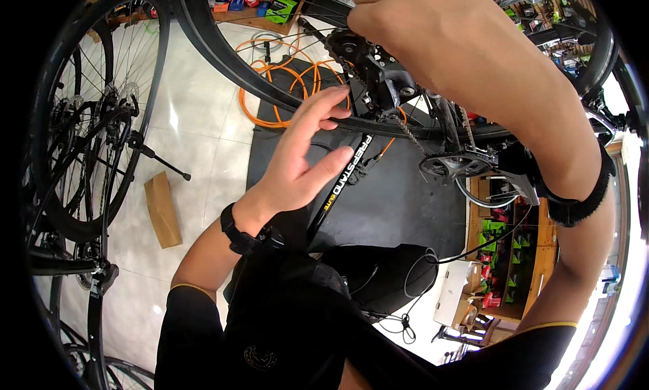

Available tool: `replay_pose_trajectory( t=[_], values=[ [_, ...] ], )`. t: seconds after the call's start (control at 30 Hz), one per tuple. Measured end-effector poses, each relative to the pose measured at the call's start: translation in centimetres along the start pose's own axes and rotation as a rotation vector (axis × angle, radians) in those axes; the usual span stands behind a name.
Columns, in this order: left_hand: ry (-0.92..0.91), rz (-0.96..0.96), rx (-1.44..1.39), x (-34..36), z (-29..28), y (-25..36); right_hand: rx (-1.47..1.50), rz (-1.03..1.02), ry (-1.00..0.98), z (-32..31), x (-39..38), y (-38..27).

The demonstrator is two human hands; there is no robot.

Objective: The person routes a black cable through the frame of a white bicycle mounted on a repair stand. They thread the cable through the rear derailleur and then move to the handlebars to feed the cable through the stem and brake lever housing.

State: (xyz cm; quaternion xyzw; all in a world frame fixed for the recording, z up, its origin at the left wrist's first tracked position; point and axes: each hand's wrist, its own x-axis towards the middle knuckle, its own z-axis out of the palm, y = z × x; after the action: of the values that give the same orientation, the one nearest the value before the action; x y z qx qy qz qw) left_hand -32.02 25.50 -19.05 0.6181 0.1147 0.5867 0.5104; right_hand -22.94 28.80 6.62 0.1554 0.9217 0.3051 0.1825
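Observation:
A bicycle is held up in front of me, its rear wheel (233, 72) crossing the upper part of the view. My left hand (304, 150) is open, thumb and fingers apart, with its fingertips close beside the black rear derailleur (384, 85); whether they touch it cannot be told. Above the derailleur, my right hand (378, 14) is curled closed near the hub and spokes. Whatever it grips is hidden behind the hand. The chain (411, 138) runs from the derailleur toward the crankset (456, 165) on the right.
A black repair stand arm (338, 184) rises from a dark mat (412, 211). An orange hose (247, 106) lies coiled beyond it. More bicycles (101, 133) stand at the left, near a brown cardboard piece (163, 209) on the floor. Shelves of packaged goods (503, 255) stand at right.

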Motion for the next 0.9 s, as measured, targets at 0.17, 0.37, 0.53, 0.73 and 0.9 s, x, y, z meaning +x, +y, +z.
replay_pose_trajectory(
  t=[0.17,0.37,0.53,0.73,0.9],
  values=[
    [-0.035,0.071,-0.034,0.1,1.5,0.1,0.020,0.008,-0.028,0.5,0.5,0.5],
    [-0.062,0.056,-0.008,-0.2,2.1,0.3,0.088,0.009,0.015,0.8,0.1,0.9],
    [-0.070,0.070,0.041,-0.1,2.1,0.9,0.191,0.035,-0.012,-0.1,0.1,0.7],
    [-0.070,0.095,0.149,0.0,2.0,1.0,0.118,0.023,-0.065,-0.2,0.2,0.8],
    [-0.067,0.081,0.152,-0.1,2.1,1.1,0.204,0.041,0.016,-0.1,-0.2,1.6]
  ],
)
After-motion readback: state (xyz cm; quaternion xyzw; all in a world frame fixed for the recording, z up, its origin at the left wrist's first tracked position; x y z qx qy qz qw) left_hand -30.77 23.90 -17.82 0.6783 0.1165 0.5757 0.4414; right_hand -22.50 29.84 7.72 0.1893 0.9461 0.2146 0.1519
